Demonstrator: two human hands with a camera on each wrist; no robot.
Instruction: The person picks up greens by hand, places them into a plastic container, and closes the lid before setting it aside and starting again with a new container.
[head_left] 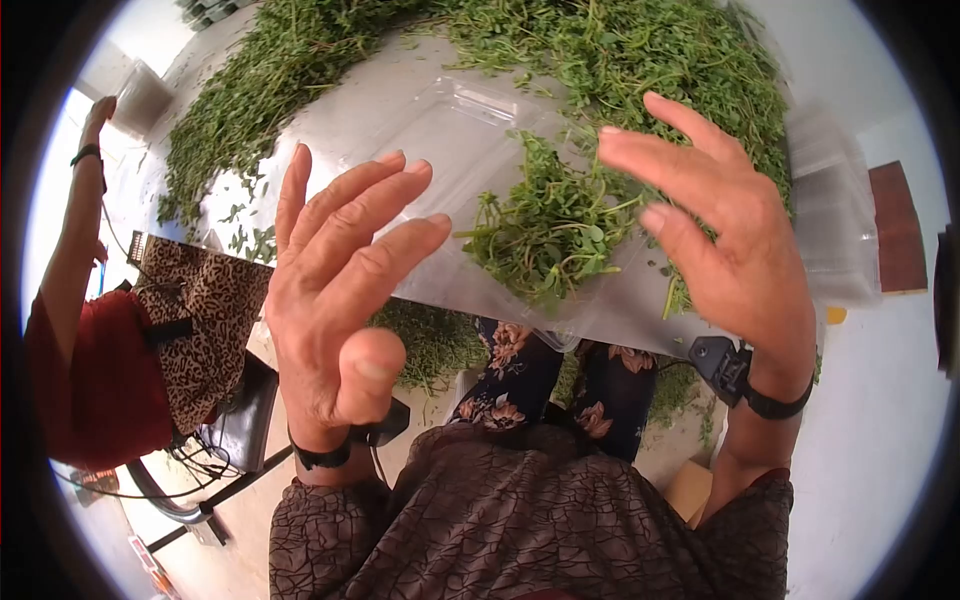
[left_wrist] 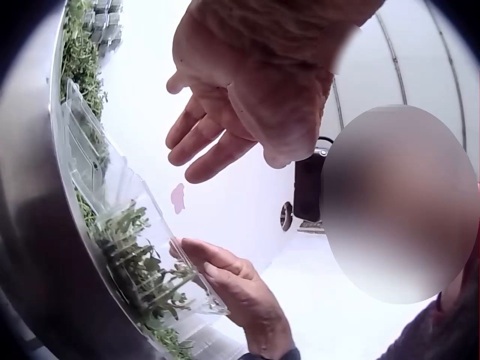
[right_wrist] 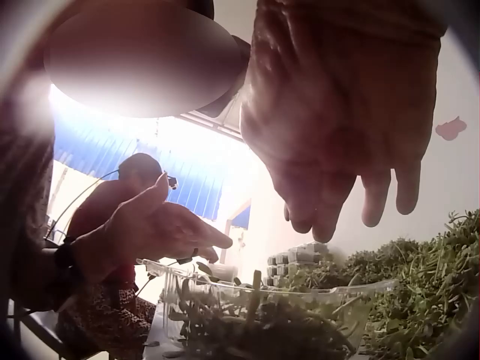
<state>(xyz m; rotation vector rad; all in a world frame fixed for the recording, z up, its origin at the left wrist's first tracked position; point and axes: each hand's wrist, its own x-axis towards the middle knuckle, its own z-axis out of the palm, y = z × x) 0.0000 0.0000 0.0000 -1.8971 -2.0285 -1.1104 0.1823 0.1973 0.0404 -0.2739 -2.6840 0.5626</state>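
A clear plastic clamshell box lies unfolded on the table, its lid laid back away from me. Leafy green sprigs with pale stems fill the near half and poke above its rim. To the left of the box my left hand hovers with fingers spread and nothing in it. My right hand is raised at the box's right side, fingers extended, thumb and fingertips close by the greens; it holds nothing. The right wrist view shows the box wall below that hand.
Large heaps of greens cover the back and left of the metal table. Stacked clear boxes stand on the right, more packed ones at the far corner. Another person sits on the left. Greens also lie below the table.
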